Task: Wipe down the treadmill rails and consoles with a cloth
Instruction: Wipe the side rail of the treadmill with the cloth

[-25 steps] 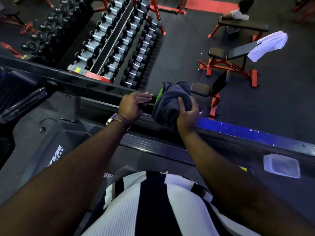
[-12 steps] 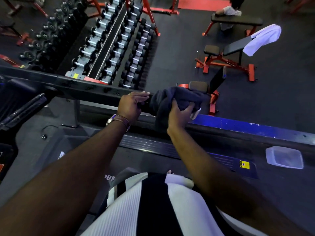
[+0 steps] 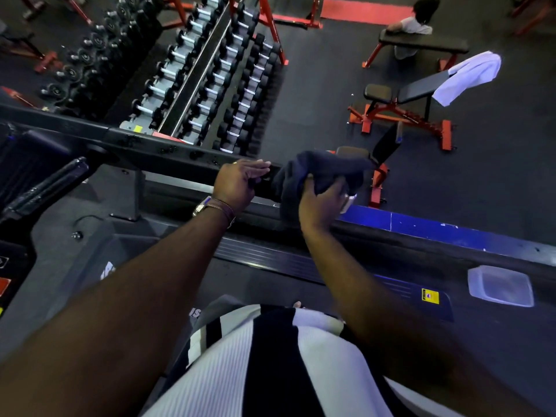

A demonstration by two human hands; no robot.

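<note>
Cloth (image 3: 316,173), dark and bunched, sits draped over the treadmill rail (image 3: 168,155) in the head view, at the rail's near end and to the right of the left hand. The rail is a black bar running from the far left across to the middle of the view.

Beyond the rail, on the dark gym floor, stands a long dumbbell rack (image 3: 210,79) with rows of dumbbells. Past the rail's right end is a red-framed incline bench (image 3: 403,103) with a white towel (image 3: 469,76) hung over its back. Farther off is a flat bench (image 3: 421,45) with a person (image 3: 415,22) behind it. On the near side of the rail, to the right, a clear plastic container (image 3: 501,285) lies on the treadmill's side strip. Nothing stands between the hands and the rail.

The left hand (image 3: 237,182), a watch (image 3: 201,207) at its wrist, rests on top of the rail, fingers fairly straight and laid across it, clasping nothing. The right hand (image 3: 322,203) has its fingers curled into the cloth, gripping a fold against the rail. A small pale object shows just beside this hand; what it is cannot be told.
</note>
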